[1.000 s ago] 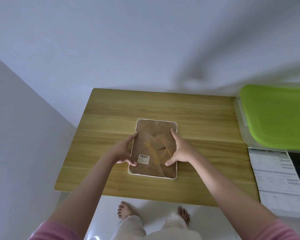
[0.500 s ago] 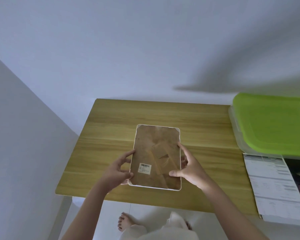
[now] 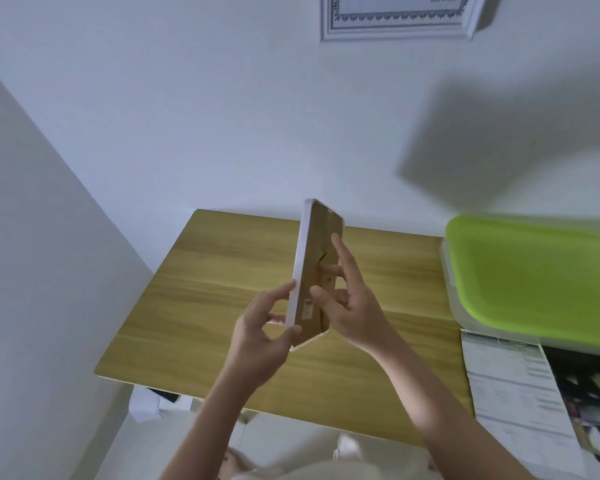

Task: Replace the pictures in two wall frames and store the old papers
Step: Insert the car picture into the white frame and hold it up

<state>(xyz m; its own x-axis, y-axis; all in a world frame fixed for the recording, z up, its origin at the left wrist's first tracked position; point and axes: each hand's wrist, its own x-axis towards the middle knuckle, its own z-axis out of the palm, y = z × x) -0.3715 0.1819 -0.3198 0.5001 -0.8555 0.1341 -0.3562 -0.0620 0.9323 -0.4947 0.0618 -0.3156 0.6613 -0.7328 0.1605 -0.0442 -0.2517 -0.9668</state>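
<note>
While the frame is standing nearly on edge above the desk, the scene is reading as follows.

Frame: a white-edged picture frame [image 3: 310, 271] with its brown backing turned toward the right is being held up in the air, tilted, clear of the desk [image 3: 222, 271].
Left hand: the left hand [image 3: 264, 327] is pinching the frame's lower white edge between thumb and fingers.
Right hand: the right hand [image 3: 347, 299] is lying mostly open against the brown backing, fingers spread and pressing on it, thumb near the small label.
Second frame: another white frame [image 3: 395, 19] holding a bordered certificate is hanging on the wall above, only partly in view.
Papers: printed sheets [image 3: 520, 393] are lying at the right, beside the desk, partly tucked under a clear box with a green lid [image 3: 534, 275].
Progress: judging by the closed backing, this frame is looking ready to go back on the wall; whether its picture is the new one cannot be told, since the front is hidden.
Left to do: hanging this frame, perhaps dealing with the wall frame, and storing the old papers, which are probably meant for the box.
</note>
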